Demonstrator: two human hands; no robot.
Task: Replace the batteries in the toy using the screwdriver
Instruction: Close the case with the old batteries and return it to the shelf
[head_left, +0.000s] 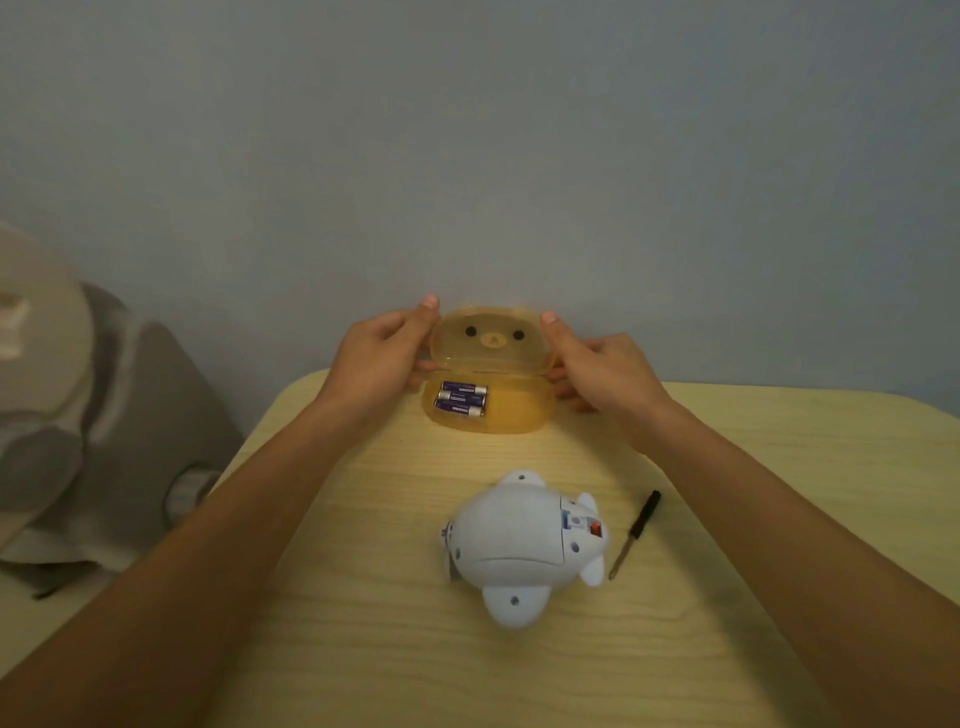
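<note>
both hands hold an open amber bear-face box (493, 410) at the desk's (363, 597) far edge: left hand (376, 358) and right hand (605, 371) each with a grip on its sides. three batteries (461, 399) lie inside. nearer, the white toy (522, 545) lies belly-up, the screwdriver (635, 534) just beside it.

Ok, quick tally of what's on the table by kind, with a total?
Batteries: 3, lying in the open case
Yellow bear-face case: 1, lid up, left hand and right hand at its sides
White toy: 1
Screwdriver: 1, beside the toy
Total: 6
</note>
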